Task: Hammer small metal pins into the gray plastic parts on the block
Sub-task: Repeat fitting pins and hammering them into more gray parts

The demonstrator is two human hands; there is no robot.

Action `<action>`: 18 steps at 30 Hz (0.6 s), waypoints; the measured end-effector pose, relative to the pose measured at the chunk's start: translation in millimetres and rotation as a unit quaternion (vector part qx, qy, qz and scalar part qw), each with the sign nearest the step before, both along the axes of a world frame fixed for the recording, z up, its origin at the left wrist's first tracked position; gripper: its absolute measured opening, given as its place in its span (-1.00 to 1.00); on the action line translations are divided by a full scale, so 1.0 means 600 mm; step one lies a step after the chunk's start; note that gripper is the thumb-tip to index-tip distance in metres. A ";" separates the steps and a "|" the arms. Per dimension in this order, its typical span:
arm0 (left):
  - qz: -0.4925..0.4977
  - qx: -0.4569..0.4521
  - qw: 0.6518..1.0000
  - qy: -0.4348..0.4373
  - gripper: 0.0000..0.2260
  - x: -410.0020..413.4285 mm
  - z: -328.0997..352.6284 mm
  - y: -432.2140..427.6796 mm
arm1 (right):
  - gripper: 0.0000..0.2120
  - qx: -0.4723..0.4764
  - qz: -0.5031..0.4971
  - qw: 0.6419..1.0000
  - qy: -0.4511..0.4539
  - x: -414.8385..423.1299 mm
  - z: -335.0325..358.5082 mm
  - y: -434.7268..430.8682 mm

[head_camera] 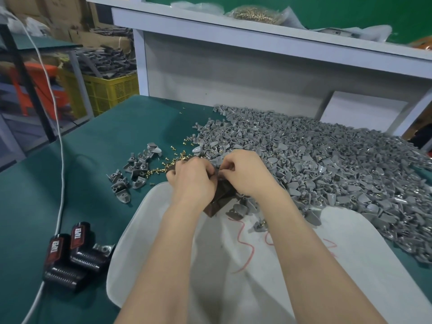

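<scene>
1. In the head view, a green table (81, 141) fills the lower half of the frame.
2. The left hand (194, 181) and the right hand (247, 174) meet in the middle of the frame, almost touching.
3. The brown block (219, 199) is between the two hands and sticks out just below them. Its low end hangs over the white bag (233, 265).
4. The left hand's fingers are curled tight, and it holds the top of the brown block.
5. The right hand is narrow. Its thumb and fingers pinch a small piece (219, 174) at the top of the block. It is too small to tell if it is a pin or a gray part.
6. A big heap of gray plastic parts (327, 160) covers the right side of the table and touches the right hand.
7. A few more gray parts (133, 174) lie in a little group left of the hands.
8. Small gold pins (168, 163) are spread on the table between that little group and the left hand.
9. Red scribbles show on the white bag under the arms.
10. Two black tape holders (70, 253) lie at the lower left, next to a white cord (61, 160).
11. A yellow crate (105, 90) stands at the upper left, behind the table.
12. A clear bag of gold pins (254, 14) sits on the shelf (210, 26) at the top.
</scene>
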State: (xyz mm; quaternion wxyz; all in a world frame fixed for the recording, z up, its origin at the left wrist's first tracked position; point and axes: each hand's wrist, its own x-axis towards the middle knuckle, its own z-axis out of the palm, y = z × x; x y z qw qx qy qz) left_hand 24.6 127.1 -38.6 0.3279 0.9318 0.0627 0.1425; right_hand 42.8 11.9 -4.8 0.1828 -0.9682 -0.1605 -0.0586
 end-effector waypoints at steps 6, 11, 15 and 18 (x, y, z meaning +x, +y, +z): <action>0.005 0.006 1.000 -0.002 -0.90 0.000 -0.001 -0.002 | -0.92 -0.048 -0.016 0.999 0.019 0.001 0.013 0.012; 0.008 0.007 1.000 -0.004 -0.88 -0.001 0.003 -0.004 | -0.90 -0.087 -0.021 0.996 0.009 0.009 0.012 0.019; 0.012 0.000 1.000 0.000 -0.91 -0.004 0.003 -0.002 | -0.87 -0.003 -0.026 1.000 0.002 -0.001 0.005 -0.003; 0.012 -0.007 1.000 0.001 -0.85 -0.003 0.003 -0.002 | -0.73 0.055 -0.157 0.986 0.012 -0.017 -0.004 -0.061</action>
